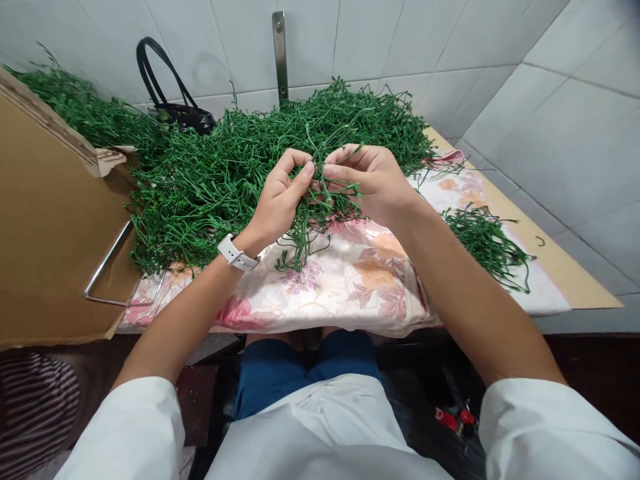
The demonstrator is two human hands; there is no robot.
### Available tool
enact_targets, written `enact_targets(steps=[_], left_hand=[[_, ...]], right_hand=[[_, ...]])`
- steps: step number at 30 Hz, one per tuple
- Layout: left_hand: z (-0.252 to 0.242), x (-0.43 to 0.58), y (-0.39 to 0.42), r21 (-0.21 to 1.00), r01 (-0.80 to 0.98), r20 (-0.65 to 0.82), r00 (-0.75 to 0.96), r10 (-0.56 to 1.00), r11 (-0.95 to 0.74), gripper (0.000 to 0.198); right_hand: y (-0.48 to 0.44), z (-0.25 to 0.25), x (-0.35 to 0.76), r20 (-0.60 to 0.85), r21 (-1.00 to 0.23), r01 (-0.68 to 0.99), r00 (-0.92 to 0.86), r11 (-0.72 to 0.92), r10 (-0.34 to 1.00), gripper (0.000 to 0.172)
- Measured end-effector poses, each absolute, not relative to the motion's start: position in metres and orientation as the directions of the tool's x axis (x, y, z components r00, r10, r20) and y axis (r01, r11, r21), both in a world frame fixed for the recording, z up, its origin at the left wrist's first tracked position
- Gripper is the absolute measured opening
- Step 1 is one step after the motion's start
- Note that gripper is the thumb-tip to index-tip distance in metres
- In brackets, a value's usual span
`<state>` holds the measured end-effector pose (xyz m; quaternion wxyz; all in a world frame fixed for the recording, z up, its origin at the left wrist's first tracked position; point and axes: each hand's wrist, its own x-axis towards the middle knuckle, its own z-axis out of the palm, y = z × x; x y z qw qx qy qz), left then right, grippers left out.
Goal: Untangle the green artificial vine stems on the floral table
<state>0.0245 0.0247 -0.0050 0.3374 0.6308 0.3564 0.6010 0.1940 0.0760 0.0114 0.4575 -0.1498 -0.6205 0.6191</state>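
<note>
Both hands meet over the front of a large heap of thin green stems with small branching tips (215, 180). My left hand (283, 193), with a white watch band (238, 253) at the wrist, pinches green stems between thumb and fingers. Just to its right, my right hand (367, 177) is closed on the same stems, thumb against the fingers. A few stem ends (323, 181) show in the gap between the fingertips. Below the left hand, a loose tuft of stems (299, 243) hangs onto the floral cloth (320, 293).
A smaller pile of stems (483, 243) lies on the right, beside my forearm. At left stands a cardboard sheet (55, 227) with a bent metal wire (107, 263). A black handbag (187, 117) rests behind the heap, against the tiled wall (380, 40) with its metal bracket (280, 57).
</note>
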Motion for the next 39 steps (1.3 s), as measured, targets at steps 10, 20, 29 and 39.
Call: enact_targets(steps=[10,20,29,39], left_hand=[[-0.005,0.022,0.028,0.769,0.048,0.639,-0.015,0.769,-0.638,0.028],[0.005,0.027,0.023,0.898,-0.1,0.426,-0.05,0.904,-0.429,0.017],[0.012,0.03,0.014,0.965,-0.111,0.252,0.118,0.961,-0.239,0.031],[0.018,0.028,0.011,0.973,-0.049,0.232,0.134,0.963,-0.227,0.051]], right_hand=[[0.074,0.019,0.201,0.345,-0.918,-0.358,-0.517,0.168,0.783,0.046],[0.077,0.015,0.202,0.35,-0.925,-0.338,-0.586,0.172,0.731,0.055],[0.075,0.017,0.203,0.414,-0.908,-0.3,-0.552,0.291,0.724,0.044],[0.07,0.036,0.219,0.247,-0.92,-0.381,-0.745,-0.091,0.62,0.032]])
